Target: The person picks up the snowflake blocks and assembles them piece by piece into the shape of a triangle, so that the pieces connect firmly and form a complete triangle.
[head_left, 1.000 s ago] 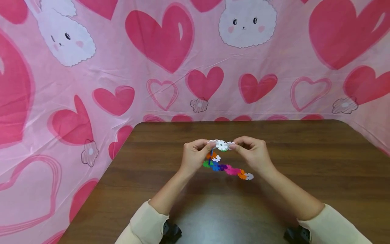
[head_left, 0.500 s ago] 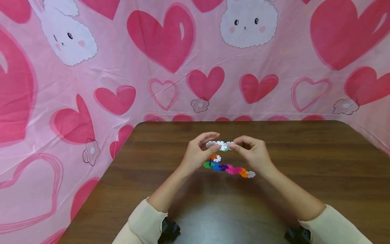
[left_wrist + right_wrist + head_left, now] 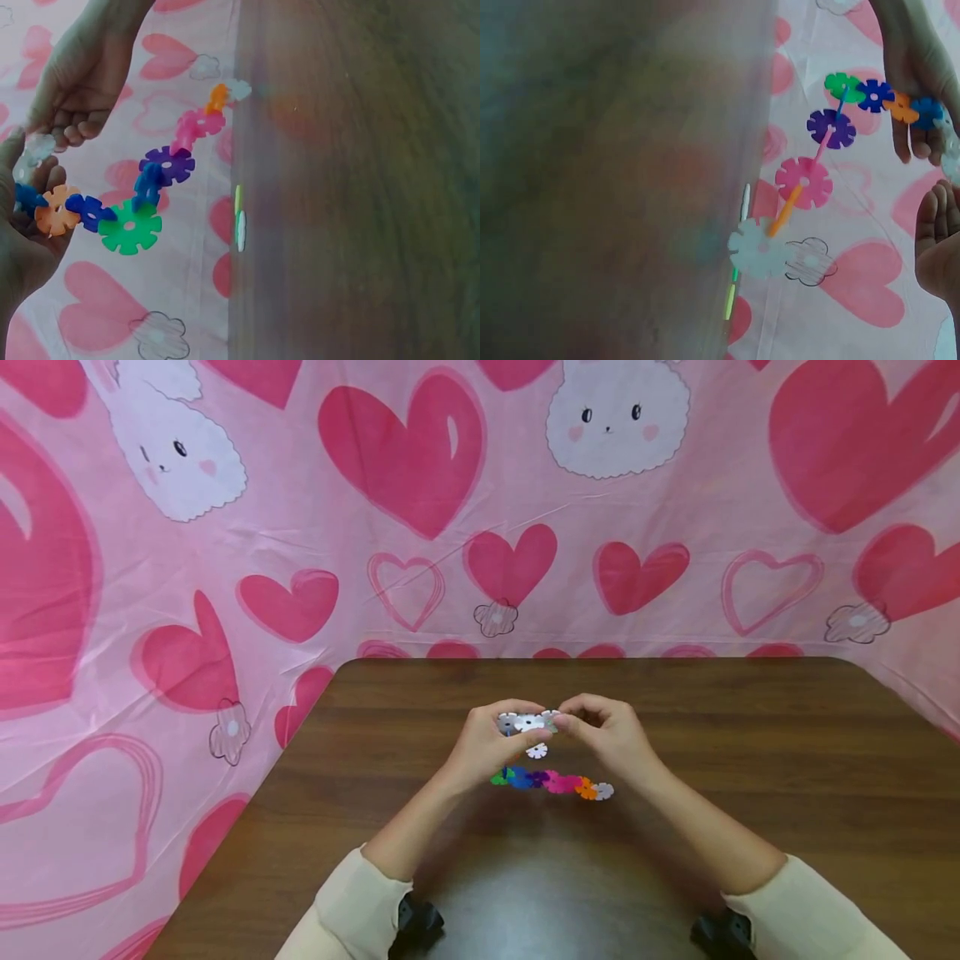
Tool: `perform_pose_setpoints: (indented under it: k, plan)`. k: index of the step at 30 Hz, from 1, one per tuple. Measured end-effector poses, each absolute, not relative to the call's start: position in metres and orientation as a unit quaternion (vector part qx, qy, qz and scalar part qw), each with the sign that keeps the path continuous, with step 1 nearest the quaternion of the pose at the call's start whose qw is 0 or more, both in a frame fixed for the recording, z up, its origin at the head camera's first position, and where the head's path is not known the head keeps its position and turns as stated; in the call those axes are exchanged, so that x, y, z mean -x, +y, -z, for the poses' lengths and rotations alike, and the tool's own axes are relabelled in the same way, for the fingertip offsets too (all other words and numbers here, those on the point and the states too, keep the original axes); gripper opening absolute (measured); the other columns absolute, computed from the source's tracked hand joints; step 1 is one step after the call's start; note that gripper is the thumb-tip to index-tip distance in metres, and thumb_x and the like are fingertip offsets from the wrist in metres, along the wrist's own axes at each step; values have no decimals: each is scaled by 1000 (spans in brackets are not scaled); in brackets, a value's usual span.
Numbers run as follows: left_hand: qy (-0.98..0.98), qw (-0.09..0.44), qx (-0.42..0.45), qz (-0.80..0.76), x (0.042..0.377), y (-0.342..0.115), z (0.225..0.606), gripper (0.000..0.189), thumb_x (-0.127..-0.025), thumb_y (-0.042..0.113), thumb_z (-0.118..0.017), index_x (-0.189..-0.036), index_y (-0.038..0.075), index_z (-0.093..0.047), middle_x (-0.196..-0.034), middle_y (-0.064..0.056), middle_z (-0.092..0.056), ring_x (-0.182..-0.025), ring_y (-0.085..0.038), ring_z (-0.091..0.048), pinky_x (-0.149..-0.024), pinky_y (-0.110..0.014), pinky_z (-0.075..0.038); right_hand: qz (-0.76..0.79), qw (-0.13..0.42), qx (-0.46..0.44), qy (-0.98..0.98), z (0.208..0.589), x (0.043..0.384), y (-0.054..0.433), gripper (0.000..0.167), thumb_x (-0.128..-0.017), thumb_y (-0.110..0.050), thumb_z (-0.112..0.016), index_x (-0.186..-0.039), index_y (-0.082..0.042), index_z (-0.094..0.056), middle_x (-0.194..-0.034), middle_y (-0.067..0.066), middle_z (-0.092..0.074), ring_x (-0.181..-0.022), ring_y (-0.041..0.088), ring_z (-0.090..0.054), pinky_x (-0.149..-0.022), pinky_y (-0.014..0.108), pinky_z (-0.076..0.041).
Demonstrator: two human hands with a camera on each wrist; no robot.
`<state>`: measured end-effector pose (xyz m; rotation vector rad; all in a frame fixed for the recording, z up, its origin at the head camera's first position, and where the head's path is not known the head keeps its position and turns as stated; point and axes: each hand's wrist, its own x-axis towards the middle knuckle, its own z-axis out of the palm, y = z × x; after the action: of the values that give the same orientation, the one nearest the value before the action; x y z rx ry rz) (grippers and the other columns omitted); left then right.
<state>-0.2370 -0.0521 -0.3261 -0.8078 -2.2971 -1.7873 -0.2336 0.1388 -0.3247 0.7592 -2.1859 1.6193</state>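
Note:
A chain of notched plastic discs, shaped like flowers and slotted together, is held up between both hands. My left hand (image 3: 491, 743) grips its white discs (image 3: 528, 722) between thumb and fingers. At the right end of this white part, my right hand (image 3: 611, 733) pinches a disc with thumb and forefinger. From the left hand the coloured part hangs down and across: blue, orange, dark blue, then a green disc (image 3: 130, 226), a purple disc (image 3: 168, 164), a pink disc (image 3: 804, 182), orange, and a white disc (image 3: 757, 247) at the free end. Fingers partly hide the upper discs.
A brown wooden table (image 3: 315, 852) lies beneath the hands. On it is a separate white disc (image 3: 537, 751), behind the hanging chain; the wrist views show thin disc edges (image 3: 240, 229) in white, green and yellow. A pink heart-patterned cloth (image 3: 420, 585) hangs behind.
The left fingers lifted off the white discs, then came back round them farther along. Both hands' end of the chain has shifted left, the right hand with it.

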Motion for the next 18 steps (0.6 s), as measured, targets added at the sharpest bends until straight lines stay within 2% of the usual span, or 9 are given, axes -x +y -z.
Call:
perform_pose_setpoints:
  k: [5,13,18]
  plan:
    - [-761,87,265,585,237,-61,326,26,-78,15,-75,-101,4,-69,-88,-6,-68,-62,-15,-58,-54,-31,-52,-557,134,-269,-774,323,249,142,15,-91,-7,-58,-86,5,-65,-74,16,-63,-66,21,-58,-62,29,-52]
    - [-765,70,261,585,234,-68,323,26,-78,16,-76,-99,2,-70,-82,-8,-68,-61,-23,-59,-55,-30,-53,-474,124,-197,-849,338,292,148,22,-88,-20,-64,-91,1,-68,-77,12,-66,-70,24,-59,-60,25,-48]
    - [-773,64,250,580,233,-69,322,26,-79,15,-75,-101,2,-69,-85,-9,-68,-62,-18,-59,-56,-30,-53,-390,90,-161,-902,352,319,155,20,-87,-20,-66,-92,-1,-68,-80,8,-66,-71,21,-56,-61,28,-47]
